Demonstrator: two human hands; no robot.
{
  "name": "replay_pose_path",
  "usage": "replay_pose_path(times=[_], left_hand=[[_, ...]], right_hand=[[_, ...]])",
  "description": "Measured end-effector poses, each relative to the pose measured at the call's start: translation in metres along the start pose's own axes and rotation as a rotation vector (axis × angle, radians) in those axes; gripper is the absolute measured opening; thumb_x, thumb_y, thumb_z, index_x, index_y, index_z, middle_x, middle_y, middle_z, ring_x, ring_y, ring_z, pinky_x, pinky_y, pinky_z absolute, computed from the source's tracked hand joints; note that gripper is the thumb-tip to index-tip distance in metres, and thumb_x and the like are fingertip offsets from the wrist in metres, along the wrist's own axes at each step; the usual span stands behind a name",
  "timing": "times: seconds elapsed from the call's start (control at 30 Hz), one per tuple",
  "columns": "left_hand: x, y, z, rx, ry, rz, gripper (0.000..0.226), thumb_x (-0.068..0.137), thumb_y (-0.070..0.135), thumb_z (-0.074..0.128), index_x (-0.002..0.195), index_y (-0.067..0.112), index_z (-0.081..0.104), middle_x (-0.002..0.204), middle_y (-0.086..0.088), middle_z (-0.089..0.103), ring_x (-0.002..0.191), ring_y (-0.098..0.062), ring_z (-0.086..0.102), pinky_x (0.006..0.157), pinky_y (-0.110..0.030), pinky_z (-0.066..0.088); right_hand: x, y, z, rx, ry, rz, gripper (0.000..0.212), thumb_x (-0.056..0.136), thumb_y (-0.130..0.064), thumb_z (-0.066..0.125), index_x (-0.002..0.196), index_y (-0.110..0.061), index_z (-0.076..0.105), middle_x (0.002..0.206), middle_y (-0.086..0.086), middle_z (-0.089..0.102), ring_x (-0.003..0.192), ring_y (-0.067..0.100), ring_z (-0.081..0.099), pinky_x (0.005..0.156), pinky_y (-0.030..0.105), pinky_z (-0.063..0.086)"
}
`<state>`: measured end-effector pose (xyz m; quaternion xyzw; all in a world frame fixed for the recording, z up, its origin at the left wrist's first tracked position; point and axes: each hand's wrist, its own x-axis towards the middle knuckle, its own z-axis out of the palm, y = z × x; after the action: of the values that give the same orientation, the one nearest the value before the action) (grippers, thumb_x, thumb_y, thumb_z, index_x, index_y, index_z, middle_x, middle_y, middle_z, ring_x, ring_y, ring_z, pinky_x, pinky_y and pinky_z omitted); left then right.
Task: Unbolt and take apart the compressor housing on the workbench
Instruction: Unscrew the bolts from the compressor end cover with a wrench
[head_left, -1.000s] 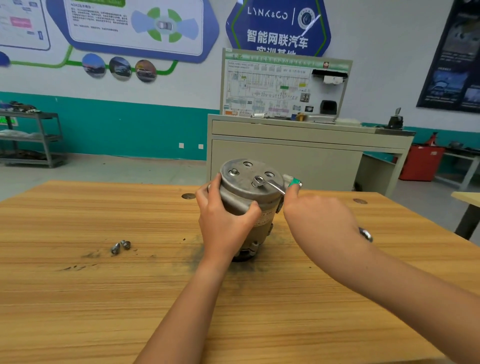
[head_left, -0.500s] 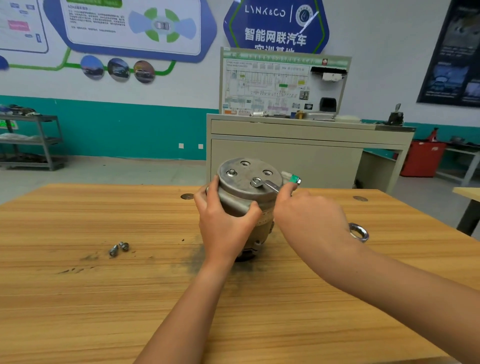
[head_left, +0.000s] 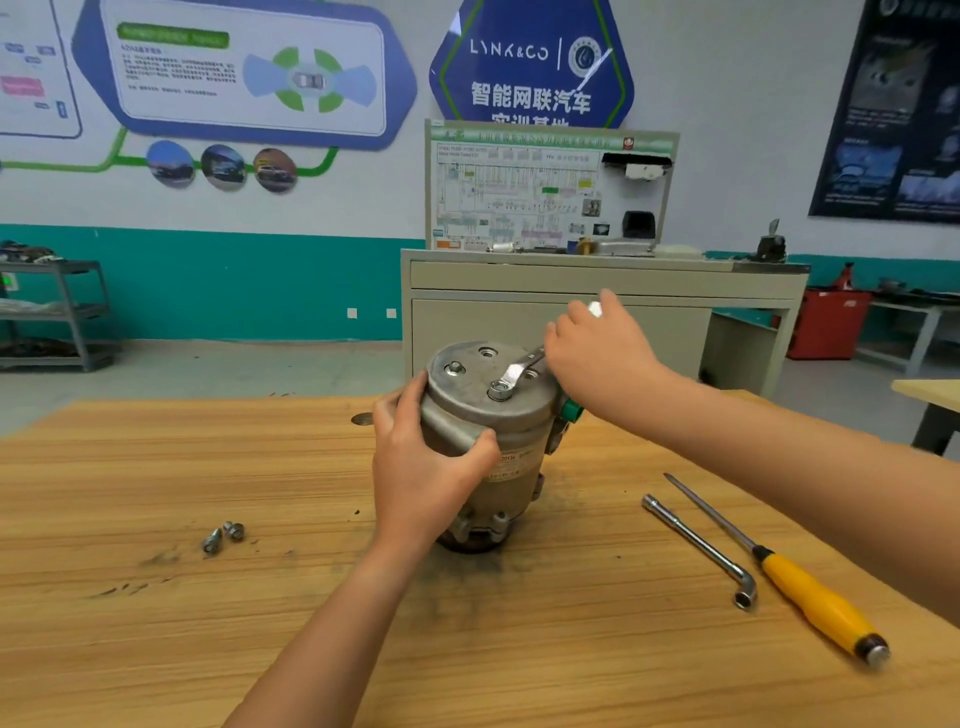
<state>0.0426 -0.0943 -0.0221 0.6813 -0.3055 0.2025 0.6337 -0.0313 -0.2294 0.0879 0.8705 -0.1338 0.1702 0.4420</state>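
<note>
Upright grey compressor housing (head_left: 485, 426) on workbench (head_left: 156, 597), wrench (head_left: 519, 371) on bolt (head_left: 500, 389)

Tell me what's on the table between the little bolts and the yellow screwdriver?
In the head view, the compressor stands between the bolts and the screwdriver, gripped by the left hand; an L-shaped socket wrench lies beside the screwdriver.

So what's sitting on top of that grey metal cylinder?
On its flat lid, a silver spanner sits on one bolt, a second bolt stands farther left, and an empty hole shows. The right hand covers the spanner's handle.
</note>
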Motion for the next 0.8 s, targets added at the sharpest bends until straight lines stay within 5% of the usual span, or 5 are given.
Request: replay_pose_path(times=[0.2, 0.3, 0.4, 0.63, 0.8], left_hand=[[0.004, 0.000, 0.002, -0.003, -0.044, 0.008, 0.089, 0.056, 0.046, 0.064, 0.139, 0.022, 0.042, 0.119, 0.011, 0.037, 0.105, 0.005, 0.039, 0.074, 0.005, 0.031], [0.003, -0.001, 0.002, -0.011, -0.043, 0.003, 0.090, 0.056, 0.047, 0.065, 0.140, 0.023, 0.040, 0.120, 0.012, 0.035, 0.107, 0.004, 0.038, 0.072, 0.005, 0.033], [0.000, -0.002, 0.001, -0.012, -0.033, -0.007, 0.091, 0.058, 0.047, 0.066, 0.141, 0.024, 0.038, 0.120, 0.012, 0.033, 0.109, 0.003, 0.037, 0.071, 0.005, 0.034], [-0.003, 0.000, 0.004, 0.001, -0.012, -0.013, 0.091, 0.059, 0.047, 0.065, 0.141, 0.022, 0.038, 0.119, 0.011, 0.031, 0.112, 0.000, 0.037, 0.076, 0.002, 0.031], [-0.003, 0.004, 0.007, 0.021, -0.003, -0.011, 0.091, 0.058, 0.047, 0.064, 0.141, 0.020, 0.039, 0.118, 0.010, 0.032, 0.111, -0.002, 0.038, 0.082, 0.000, 0.028]], right_hand=[[0.036, -0.008, 0.009, 0.074, 0.139, -0.074, 0.029, 0.097, -0.010, 0.032, 0.119, 0.000, 0.048, 0.122, 0.017, 0.054, 0.115, 0.031, 0.048, 0.099, 0.038, 0.033], [0.019, 0.006, 0.006, 0.341, 0.271, 0.168, 0.010, 0.089, -0.004, 0.051, 0.095, 0.001, 0.057, 0.083, 0.016, 0.065, 0.074, 0.031, 0.062, 0.063, 0.035, 0.047], [-0.008, 0.026, 0.000, 0.692, 0.253, 0.397, 0.022, 0.100, -0.017, 0.031, 0.106, -0.002, 0.046, 0.060, 0.004, 0.050, 0.057, 0.028, 0.052, 0.046, 0.033, 0.032], [-0.082, 0.003, -0.022, 0.420, -0.011, 0.134, 0.048, 0.098, -0.020, 0.033, 0.140, -0.031, 0.012, 0.056, -0.004, 0.037, 0.046, 0.012, 0.035, 0.040, 0.025, 0.030], [-0.080, -0.004, -0.028, 0.376, -0.051, 0.157, 0.051, 0.095, -0.013, 0.034, 0.141, -0.028, 0.019, 0.057, -0.002, 0.029, 0.045, 0.013, 0.027, 0.039, 0.027, 0.021]])
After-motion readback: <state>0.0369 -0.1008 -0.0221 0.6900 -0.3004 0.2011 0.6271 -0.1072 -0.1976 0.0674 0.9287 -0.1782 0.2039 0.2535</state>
